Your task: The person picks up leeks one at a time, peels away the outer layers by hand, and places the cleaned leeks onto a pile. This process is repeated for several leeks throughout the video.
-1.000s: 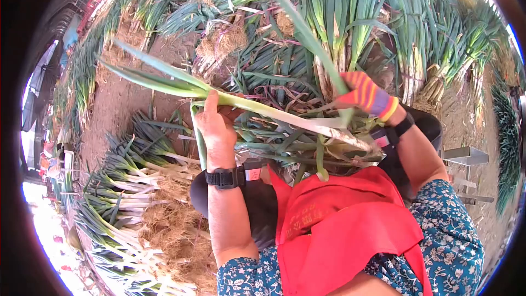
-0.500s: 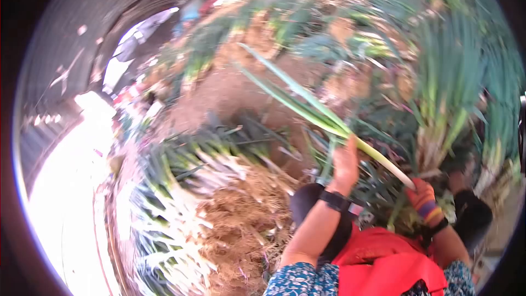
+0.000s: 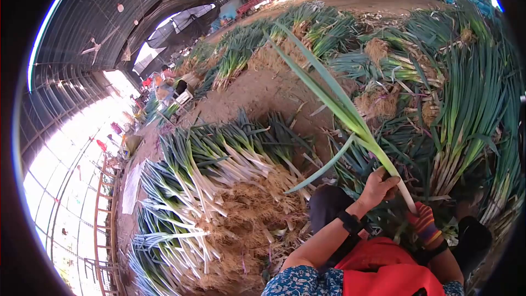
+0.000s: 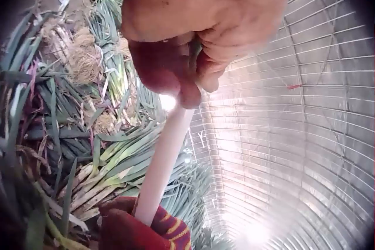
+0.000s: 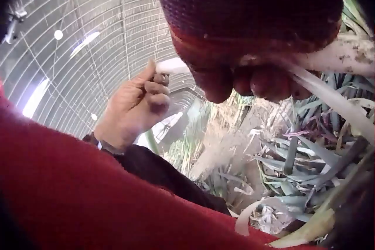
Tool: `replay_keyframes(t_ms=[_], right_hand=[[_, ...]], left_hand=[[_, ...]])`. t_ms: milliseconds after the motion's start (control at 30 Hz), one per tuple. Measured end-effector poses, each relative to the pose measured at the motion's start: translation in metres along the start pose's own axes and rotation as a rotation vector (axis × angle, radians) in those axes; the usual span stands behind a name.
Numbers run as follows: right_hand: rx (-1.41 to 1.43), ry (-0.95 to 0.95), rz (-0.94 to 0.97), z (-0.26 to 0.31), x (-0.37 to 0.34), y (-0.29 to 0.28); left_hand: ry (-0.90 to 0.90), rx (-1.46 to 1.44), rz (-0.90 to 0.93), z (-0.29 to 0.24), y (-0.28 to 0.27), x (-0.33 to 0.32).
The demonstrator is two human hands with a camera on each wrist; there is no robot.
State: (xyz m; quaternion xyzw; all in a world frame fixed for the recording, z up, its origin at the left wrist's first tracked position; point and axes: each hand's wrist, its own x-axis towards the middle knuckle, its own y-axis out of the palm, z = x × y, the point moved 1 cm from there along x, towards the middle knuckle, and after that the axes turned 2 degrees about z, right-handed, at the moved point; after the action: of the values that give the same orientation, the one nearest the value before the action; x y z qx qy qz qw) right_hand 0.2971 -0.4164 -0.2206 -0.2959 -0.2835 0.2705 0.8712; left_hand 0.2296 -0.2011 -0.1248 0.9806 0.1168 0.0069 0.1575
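Observation:
A long green onion (image 3: 384,159) slants between the two hands, its split green leaves up and one side leaf hanging outward. My bare left hand (image 3: 378,189) grips its pale shaft below the leaves, thumb and fingers around it in the left wrist view. Lower down, my right hand (image 3: 424,225), in a red glove with yellow and purple stripes, grips the white part close to the base. The right wrist view shows the brownish base (image 5: 348,55) emerging past the glove, with a pale strip of peeled skin (image 5: 334,100) hanging beside it.
A heap of green onions with white shafts (image 3: 205,164) and tangled roots (image 3: 246,219) lies at the left. Stripped leaves (image 3: 408,145) litter the ground before the knees. Tall bundles (image 3: 466,109) stand at the right; bare soil (image 3: 246,96) lies beyond.
The head view has swung left. My right hand has gone from a long loose leaf to the shaft's lower end. My left hand has slid from the leaf base down the shaft.

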Motion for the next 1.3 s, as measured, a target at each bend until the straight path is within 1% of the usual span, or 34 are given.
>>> replay_keyframes(t_ms=[33,100,200,233,267,300,333,400,433,467,500,533,567,600,633,667,700,733,767,800,833,867,900,967,1000,1033,1067,1100,1167,1200,1233,1267,1300], right_hand=[[0.002,-0.001,-0.006,0.006,0.000,-0.006],[0.210,0.117,0.129,0.017,0.002,-0.018],[0.201,0.124,0.115,0.023,0.000,-0.028],[0.200,0.121,0.111,0.022,-0.001,-0.030],[0.253,0.184,0.151,0.019,-0.001,-0.030],[0.307,0.247,0.192,0.014,-0.002,-0.030],[0.310,0.245,0.187,0.003,-0.005,-0.025],[-0.004,-0.055,-0.005,-0.017,-0.014,-0.013],[-0.003,-0.054,-0.009,-0.013,-0.015,-0.016],[0.016,0.019,-0.053,-0.005,-0.015,-0.021],[0.036,0.092,-0.098,0.000,-0.016,-0.024],[0.036,0.094,-0.104,0.001,-0.016,-0.025],[-0.049,0.066,-0.124,0.000,-0.017,-0.026],[-0.135,0.039,-0.142,0.000,-0.019,-0.027],[-0.138,0.048,-0.144,0.005,-0.017,-0.032],[-0.017,0.091,-0.005,0.014,-0.011,-0.040],[0.100,0.153,0.127,0.022,-0.011,-0.051],[0.216,0.150,0.112,0.031,-0.013,-0.056],[0.328,0.160,0.085,0.039,-0.012,-0.059],[0.469,0.246,0.185,0.047,-0.011,-0.067],[0.626,0.389,0.244,0.058,-0.011,-0.077],[0.506,0.248,0.213,0.055,-0.010,-0.081],[0.556,0.234,0.241,0.061,-0.007,-0.091],[0.489,0.133,0.248,0.047,-0.009,-0.089],[0.374,-0.085,0.212,0.048,-0.010,-0.095],[0.603,0.176,0.283,0.057,-0.013,-0.100],[0.831,0.429,0.349,0.063,-0.015,-0.105],[0.832,0.439,0.341,0.061,-0.018,-0.106],[0.886,0.483,0.410,0.058,-0.019,-0.105],[0.890,0.486,0.411,0.057,-0.019,-0.102],[0.974,0.542,0.416,0.055,-0.019,-0.097],[1.057,0.601,0.420,0.056,-0.020,-0.095],[1.059,0.608,0.422,0.058,-0.019,-0.094]], left_hand=[[0.013,0.036,0.023,-0.007,0.006,-0.003],[0.031,0.075,0.048,-0.015,0.015,-0.006],[0.066,0.090,0.084,-0.016,0.028,-0.005],[0.102,0.025,0.093,-0.015,0.033,-0.005],[0.136,-0.039,0.102,-0.015,0.037,-0.004],[0.139,-0.035,0.105,-0.015,0.041,-0.005],[0.133,-0.019,0.076,-0.016,0.045,-0.006],[0.127,-0.001,0.051,-0.016,0.052,-0.006],[0.103,0.006,0.008,-0.014,0.056,-0.006],[0.078,0.014,-0.035,-0.013,0.058,-0.007],[0.077,0.018,-0.030,-0.012,0.061,-0.007],[0.069,0.011,-0.066,-0.012,0.063,-0.008],[0.060,0.003,-0.100,-0.012,0.066,-0.008],[0.057,0.003,-0.095,-0.013,0.067,-0.008],[0.058,0.060,-0.117,-0.018,0.068,-0.010],[0.050,0.113,-0.130,-0.023,0.070,-0.012],[0.048,0.114,-0.185,-0.028,0.073,-0.014],[0.008,0.072,-0.171,-0.036,0.078,-0.017],[0.005,0.069,-0.141,-0.034,0.075,-0.016],[0.108,0.246,-0.038,-0.035,0.069,-0.014],[0.043,0.170,-0.043,-0.028,0.066,-0.010],[-0.013,0.109,-0.056,-0.024,0.063,-0.005],[-0.070,0.021,-0.043,-0.025,0.062,-0.002],[-0.150,-0.130,-0.035,-0.027,0.070,-0.001],[-0.169,-0.192,-0.035,-0.028,0.073,0.000],[-0.160,-0.299,0.045,-0.021,0.066,0.003],[-0.172,-0.324,0.069,-0.018,0.065,0.005],[-0.188,-0.328,0.045,-0.014,0.068,0.005],[-0.204,-0.328,0.019,-0.013,0.078,0.004],[-0.194,-0.321,-0.006,-0.013,0.082,0.003],[-0.182,-0.314,-0.031,-0.013,0.083,0.002],[-0.187,-0.313,-0.034,-0.006,0.079,0.002],[-0.181,-0.348,-0.045,0.006,0.071,0.003]])
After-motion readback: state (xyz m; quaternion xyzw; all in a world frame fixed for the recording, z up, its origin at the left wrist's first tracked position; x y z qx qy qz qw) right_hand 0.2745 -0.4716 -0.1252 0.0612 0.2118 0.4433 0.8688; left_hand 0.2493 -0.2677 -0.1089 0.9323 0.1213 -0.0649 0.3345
